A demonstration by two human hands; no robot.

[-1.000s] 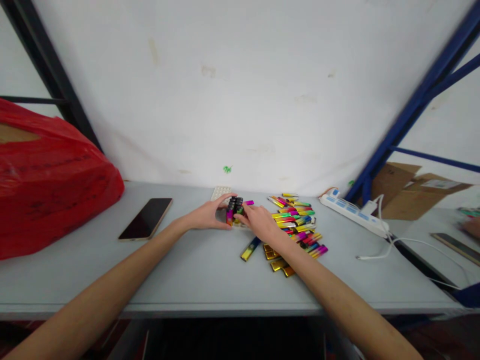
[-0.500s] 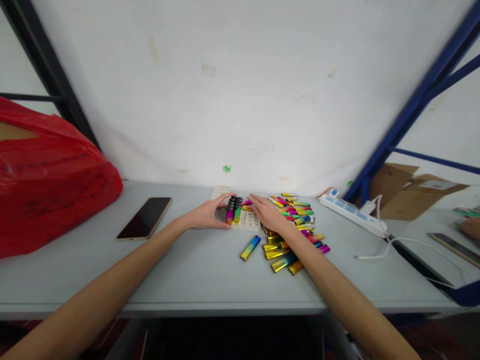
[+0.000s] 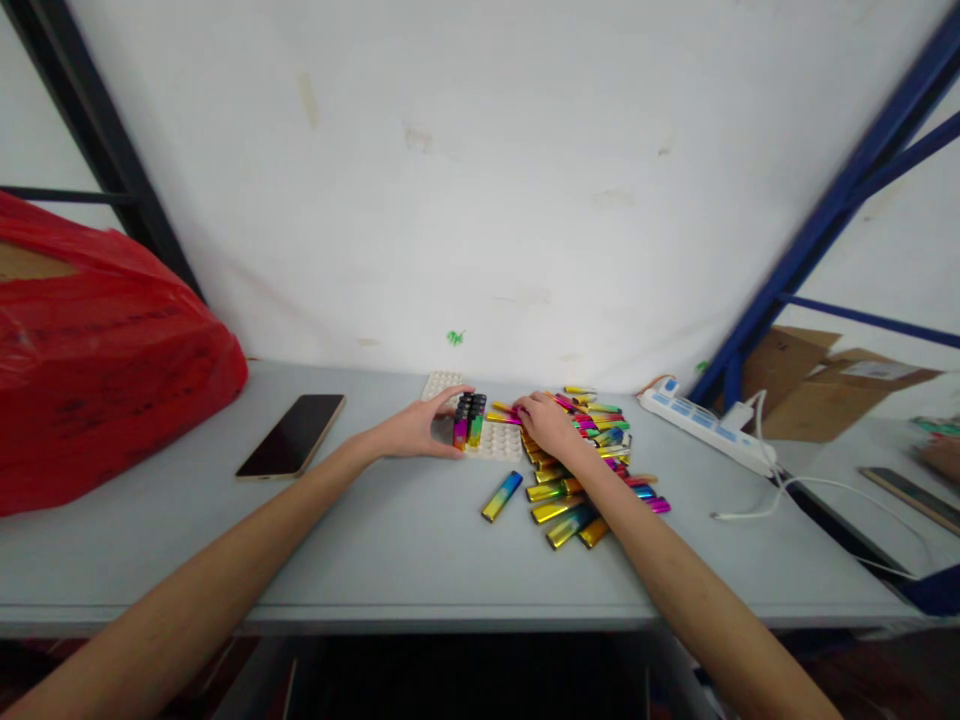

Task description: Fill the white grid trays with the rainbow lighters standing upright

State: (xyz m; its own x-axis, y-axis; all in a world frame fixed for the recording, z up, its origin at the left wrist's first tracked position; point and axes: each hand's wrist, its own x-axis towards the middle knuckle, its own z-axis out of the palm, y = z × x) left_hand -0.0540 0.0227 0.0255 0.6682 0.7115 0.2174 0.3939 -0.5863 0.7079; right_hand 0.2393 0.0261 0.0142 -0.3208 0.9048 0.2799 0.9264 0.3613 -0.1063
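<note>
1. The left hand (image 3: 417, 432) lay on the grey table (image 3: 375, 545) with thumb and fingers curved narrowly around the left side of a small cluster of upright sticks (image 3: 468, 419).
2. The fingers touched that cluster, but whether they actually gripped it could not be told.
3. The cluster stood with black tips upward in a white pocketed tray (image 3: 496, 442), at the tray's left end.
4. A second white tray (image 3: 441, 381) lay just behind, against the wall.
5. The right hand (image 3: 547, 425) rested on the left edge of a loose pile of metallic gradient-coloured sticks (image 3: 600, 450), just right of the tray.
6. Its fingers were bent and close together, with a pink-and-yellow stick (image 3: 504, 411) at their tips over the tray. Whether it was pinched or merely lying there could not be told.
7. One blue-and-yellow stick (image 3: 501, 496) lay alone, in front of the tray and apart from the pile.
8. A smartphone (image 3: 291, 435) lay screen-up well to the left, near a red plastic bag (image 3: 97, 370).
9. A white power strip (image 3: 705, 424) lay to the right of the pile, with cardboard boxes (image 3: 817, 385) beyond it.
10. Another person's hand (image 3: 942, 455) showed at the far right edge.
</note>
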